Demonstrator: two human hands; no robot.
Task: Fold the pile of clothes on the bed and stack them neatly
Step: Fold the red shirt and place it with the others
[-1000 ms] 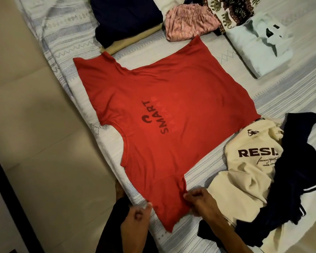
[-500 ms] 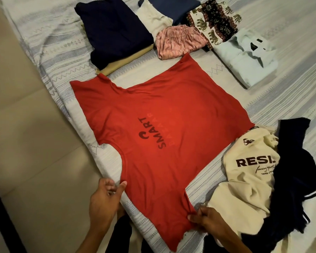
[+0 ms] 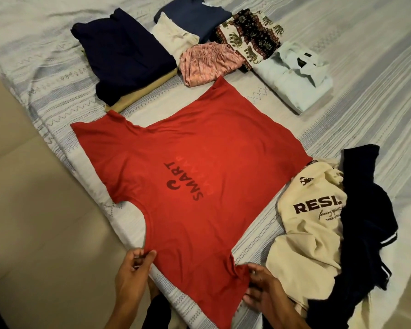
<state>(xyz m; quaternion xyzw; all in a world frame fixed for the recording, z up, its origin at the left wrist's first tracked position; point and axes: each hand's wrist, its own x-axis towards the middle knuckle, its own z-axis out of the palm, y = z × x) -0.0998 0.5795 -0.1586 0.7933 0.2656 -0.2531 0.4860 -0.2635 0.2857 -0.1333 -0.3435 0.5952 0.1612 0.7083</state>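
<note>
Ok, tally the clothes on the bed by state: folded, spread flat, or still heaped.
Folded: 7 (navy top, tan piece, cream piece, blue piece, pink shorts, elephant-print piece, pale shirt)
Spread flat: 1 (red T-shirt)
Heaped: 2 (cream T-shirt, dark garment)
Total: 10

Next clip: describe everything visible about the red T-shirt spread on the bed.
The red T-shirt looks like thin, soft knit, spread nearly flat on the striped bedspread, dark "SMART" print facing up. Its near sleeve hangs past the bed edge. The left hand pinches its near edge; the right hand grips bunched fabric at the sleeve. Its right edge meets the cream shirt.
</note>
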